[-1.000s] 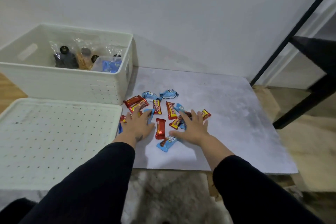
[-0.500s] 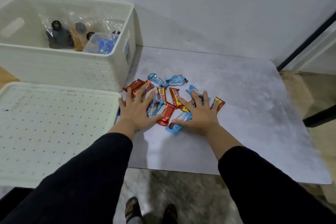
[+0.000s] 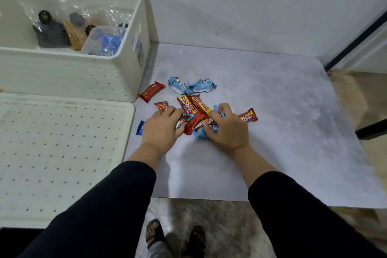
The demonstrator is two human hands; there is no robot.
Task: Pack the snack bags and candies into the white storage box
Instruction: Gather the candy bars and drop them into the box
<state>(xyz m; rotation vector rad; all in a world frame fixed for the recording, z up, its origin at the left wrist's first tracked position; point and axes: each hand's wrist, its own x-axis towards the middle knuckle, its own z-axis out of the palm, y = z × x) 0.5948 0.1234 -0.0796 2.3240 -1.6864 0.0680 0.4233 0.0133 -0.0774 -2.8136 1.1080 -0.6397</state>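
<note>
Several red and blue wrapped candies lie in a heap on the grey mat. My left hand curls around the heap's left side, fingers closing on wrappers. Over the right side, my right hand closes on blue and red candies. A red bar and two light blue candies lie apart, farther back. One blue candy sits at the mat's left edge. The white storage box stands at the back left, holding clear snack bags and a small tub with blue pieces.
The box's white perforated lid lies flat to the left of my left arm. A black metal frame stands at the right by the wall. My feet show below the mat's front edge.
Both hands have gone from flat with spread fingers to curled, drawing the candies together into a tighter heap. The camera has tilted down and moved closer.
</note>
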